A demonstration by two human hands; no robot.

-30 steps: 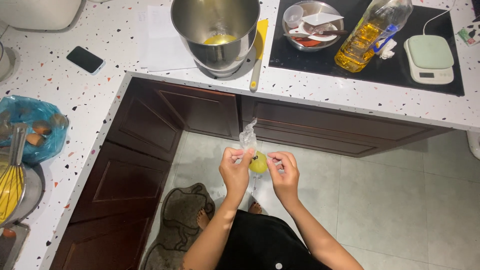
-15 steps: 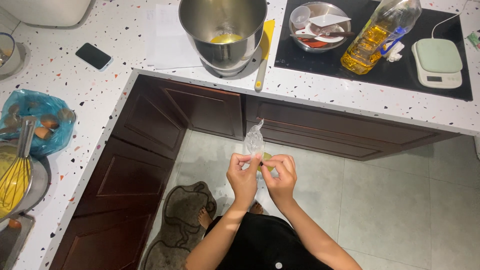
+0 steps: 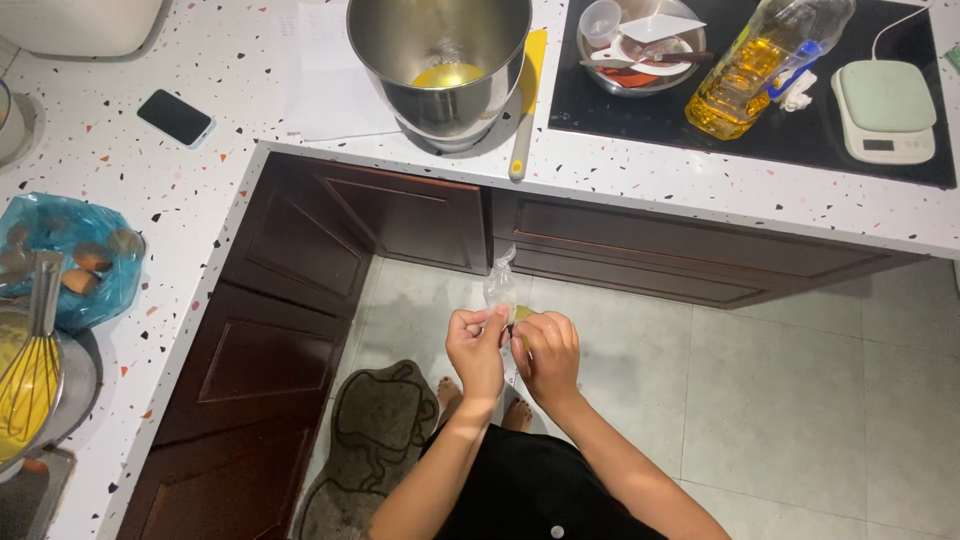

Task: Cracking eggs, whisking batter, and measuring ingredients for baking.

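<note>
Seen from a head-worn camera, a person stood at the inside corner of a speckled white table (image 3: 200, 190), both hands raised over the tiled floor (image 3: 800, 400). The left hand (image 3: 476, 350) and the right hand (image 3: 546, 352) were closed together, fingers pinching a small clear plastic bag (image 3: 499, 285) whose twisted top stuck up toward 12 o'clock from between them. A sliver of something yellow (image 3: 522, 313) showed between the two hands; what it was could not be told.

On the table at 12 o'clock from the hands stood a steel mixing bowl (image 3: 440, 60) with a yellow pool at its bottom, and a yellow-headed spatula (image 3: 524, 110) lay just beside it at its 3 o'clock. Further toward 2 o'clock, on a black cooktop (image 3: 760, 140), sat a shallow metal dish (image 3: 640, 45) holding small items, a bottle of golden oil (image 3: 760, 65) lying tilted, and a pale green kitchen scale (image 3: 886, 110). A dark phone (image 3: 175, 116) lay at about 10 o'clock, well apart from the hands. At 9 o'clock, near the frame's edge, were a blue plastic bag (image 3: 70, 255) with brown contents and a wire whisk (image 3: 32, 365) resting in a bowl. A dark mat (image 3: 385, 420) lay on the floor beside the person's bare feet (image 3: 450, 395), in front of brown cabinet doors (image 3: 300, 300).
</note>
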